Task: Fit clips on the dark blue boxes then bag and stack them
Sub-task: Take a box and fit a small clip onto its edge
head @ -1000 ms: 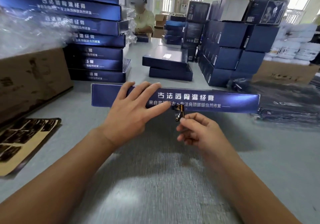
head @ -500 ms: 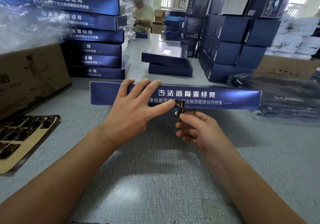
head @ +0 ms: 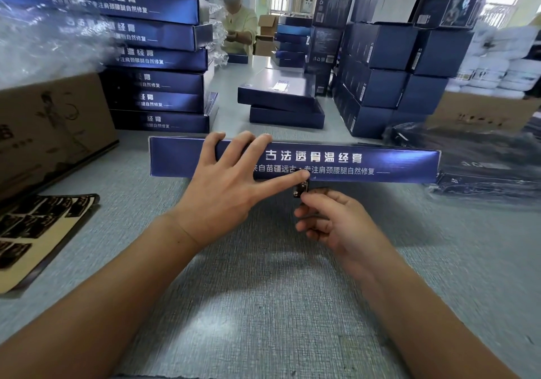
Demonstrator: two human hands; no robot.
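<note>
A dark blue box (head: 380, 163) is steadied on its edge on the grey worktop (head: 263, 305) by the left hand (head: 222, 191), fingers spread straight over its face and top edge; a small dark clip (head: 301, 189) is pinched at the box's lower edge by the curled fingers of the right hand (head: 336, 220); more boxes are stacked behind at left (head: 158, 86); bagged boxes (head: 483, 159) are seen at right.

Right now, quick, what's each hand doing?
Left hand: open, straight fingers pressing on the dark blue box.
Right hand: pinching the small dark clip at the box's lower edge.
</note>
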